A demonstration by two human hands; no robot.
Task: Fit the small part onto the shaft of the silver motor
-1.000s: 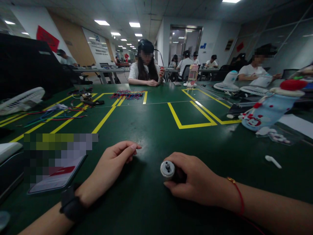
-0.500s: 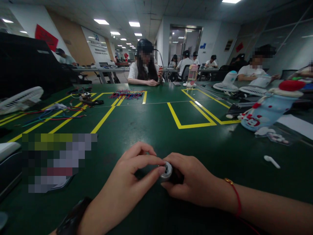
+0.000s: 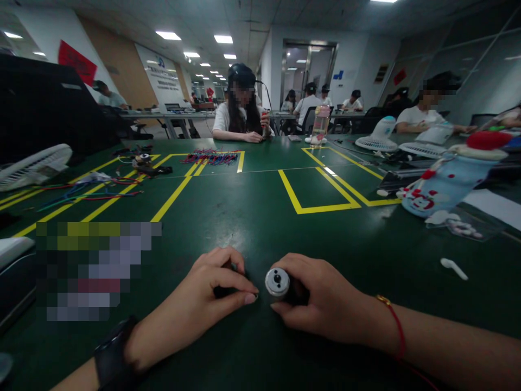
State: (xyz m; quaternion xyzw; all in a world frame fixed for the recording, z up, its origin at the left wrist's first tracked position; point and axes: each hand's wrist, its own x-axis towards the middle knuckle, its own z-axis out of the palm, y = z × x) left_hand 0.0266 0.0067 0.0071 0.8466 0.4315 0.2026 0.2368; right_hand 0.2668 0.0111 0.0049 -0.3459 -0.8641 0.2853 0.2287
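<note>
My right hand [image 3: 317, 296] is wrapped around a metal cylinder [image 3: 277, 282], probably a small motor. Its round silver end faces up toward me and has a dark centre hole with a smaller hole on either side; its lower body is in shadow and partly covered by my fingers. Just left of it, apart from the cylinder, my left hand [image 3: 220, 288] has thumb and index finger pressed together. Something tiny may show at those fingertips, too small to make out.
Wires [image 3: 97, 187] and a wire bundle [image 3: 211, 157] lie on the green table [image 3: 228, 217]. At right are a white earbud [image 3: 453, 268], a blue bottle [image 3: 443, 182] and fans [image 3: 376, 138]. A blurred-out item [image 3: 101, 266] lies left. A person [image 3: 240, 114] sits opposite.
My left hand has drawn back to the left from the cylinder's end, with its fingertips still pinched. The end face is now uncovered. My right hand has stayed nearly in place, holding the cylinder.
</note>
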